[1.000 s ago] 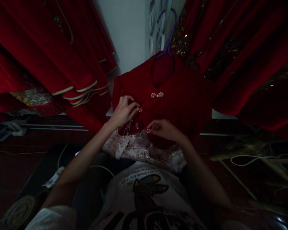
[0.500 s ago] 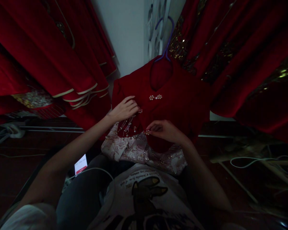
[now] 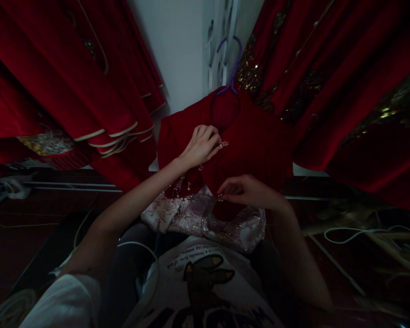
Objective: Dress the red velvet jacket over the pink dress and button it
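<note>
**Left hand (image 3: 202, 145) and right hand (image 3: 244, 190) on a red top's (image 3: 256, 141) beadwork**

At the centre, the left hand pinches a beaded ornament (image 3: 224, 144) below the neckline. At 4 o'clock, the right hand's fingertips hold a second ornament (image 3: 219, 197) near the lower edge. Beaded strands (image 3: 178, 187) dangle at 8 o'clock; shiny pale brocade (image 3: 196, 218) lies at 6. Between 12 and 1, a purple hanger (image 3: 233, 81) rises from the neck opening. Red garments with pale edging (image 3: 64, 77) hang at 10 o'clock, sequinned red ones (image 3: 314, 95) at 2.

Left of the grip hang red garments (image 3: 99, 82) with pale edging; right of it, sequined red cloth (image 3: 328, 91) — beyond, a white panel (image 3: 174, 54) — and lower right, a looped cord (image 3: 345, 242).
</note>
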Tool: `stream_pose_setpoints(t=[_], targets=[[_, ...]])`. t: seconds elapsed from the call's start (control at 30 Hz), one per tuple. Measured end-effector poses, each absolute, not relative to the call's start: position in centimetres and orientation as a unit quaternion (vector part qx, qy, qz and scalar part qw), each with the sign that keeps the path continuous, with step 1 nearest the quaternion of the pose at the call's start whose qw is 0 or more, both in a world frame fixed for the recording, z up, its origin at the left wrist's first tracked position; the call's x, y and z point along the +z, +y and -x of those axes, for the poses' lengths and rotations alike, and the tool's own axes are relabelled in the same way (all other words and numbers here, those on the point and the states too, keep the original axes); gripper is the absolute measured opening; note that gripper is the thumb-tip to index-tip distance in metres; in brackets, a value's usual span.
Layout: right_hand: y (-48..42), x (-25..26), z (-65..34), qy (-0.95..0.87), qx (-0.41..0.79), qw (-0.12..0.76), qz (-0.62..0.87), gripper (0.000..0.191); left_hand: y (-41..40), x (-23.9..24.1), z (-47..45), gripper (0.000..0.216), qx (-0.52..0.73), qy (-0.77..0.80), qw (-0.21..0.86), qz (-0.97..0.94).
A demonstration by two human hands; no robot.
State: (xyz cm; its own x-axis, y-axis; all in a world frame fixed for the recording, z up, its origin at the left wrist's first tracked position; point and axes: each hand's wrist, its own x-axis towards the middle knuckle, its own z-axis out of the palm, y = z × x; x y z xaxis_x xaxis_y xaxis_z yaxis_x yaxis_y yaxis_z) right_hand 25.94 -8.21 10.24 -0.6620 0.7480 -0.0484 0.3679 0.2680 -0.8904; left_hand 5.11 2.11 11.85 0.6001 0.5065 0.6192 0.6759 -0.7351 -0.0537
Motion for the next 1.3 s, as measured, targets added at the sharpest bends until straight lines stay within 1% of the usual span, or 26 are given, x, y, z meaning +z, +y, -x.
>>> stream_pose_setpoints(t=[0.07,0.13,0.23,0.37,0.43,0.5,0.57,0.63,0.7,0.77,0.83,0.9,0.97,1.03,1.13,1.2,1.3], targets=[[-8.3,10.6,-26.8,-0.771,0.489,0.184,0.364,0.022,2.2,11.9,-5.1,0.022,-0.289,-0.309,0.136,0.896],[-8.3,10.9,-27.5,-0.768,0.484,0.191,0.373,0.027,2.3,12.0,-4.9,0.019,-0.283,-0.289,0.144,0.903],[-8.4,11.4,-28.0,-0.757,0.466,0.229,0.396,0.030,2.5,12.2,-4.6,0.017,-0.271,-0.284,0.157,0.906],[-8.2,11.9,-27.8,-0.744,0.424,0.291,0.427,0.025,2.5,12.4,-4.3,0.020,-0.265,-0.296,0.148,0.906],[-7.6,12.3,-27.1,-0.731,0.401,0.341,0.435,0.022,2.3,12.5,-4.2,0.020,-0.282,-0.311,0.143,0.896],[-6.5,12.7,-25.7,-0.702,0.373,0.422,0.435,0.024,2.0,12.5,-4.2,0.018,-0.308,-0.332,0.143,0.880],[-5.1,13.0,-23.5,-0.668,0.342,0.505,0.426,0.029,1.6,12.3,-4.2,0.019,-0.341,-0.360,0.148,0.855],[-3.9,13.0,-20.8,-0.656,0.326,0.541,0.415,0.037,1.1,11.9,-4.4,0.024,-0.378,-0.401,0.159,0.819],[-3.2,12.8,-18.2,-0.662,0.326,0.527,0.420,0.048,0.7,11.3,-4.4,0.032,-0.414,-0.448,0.168,0.774],[-3.4,12.2,-16.5,-0.660,0.300,0.512,0.461,0.065,0.5,10.8,-4.1,0.043,-0.440,-0.489,0.169,0.734],[-4.2,11.6,-16.3,-0.646,0.242,0.503,0.521,0.083,0.8,10.5,-3.1,0.051,-0.457,-0.513,0.162,0.708],[-4.9,10.9,-17.6,-0.632,0.177,0.492,0.572,0.093,1.6,10.7,-1.6,0.057,-0.466,-0.525,0.145,0.698],[-5.2,10.5,-19.9,-0.628,0.112,0.471,0.609,0.094,2.8,11.7,0.2,0.059,-0.471,-0.531,0.125,0.693],[-4.9,10.4,-22.4,-0.638,0.038,0.432,0.636,0.091,4.0,13.2,2.0,0.057,-0.466,-0.549,0.117,0.684],[-4.0,10.9,-25.9,-0.649,-0.060,0.367,0.664,0.087,5.1,16.1,4.1,0.044,-0.425,-0.589,0.133,0.675],[-3.4,11.6,-27.6,-0.639,-0.112,0.343,0.679,0.087,5.2,17.8,5.0,0.034,-0.398,-0.605,0.145,0.674],[-2.2,13.0,-29.3,-0.621,-0.179,0.322,0.692,0.085,5.2,19.3,5.7,0.030,-0.409,-0.609,0.140,0.665]])
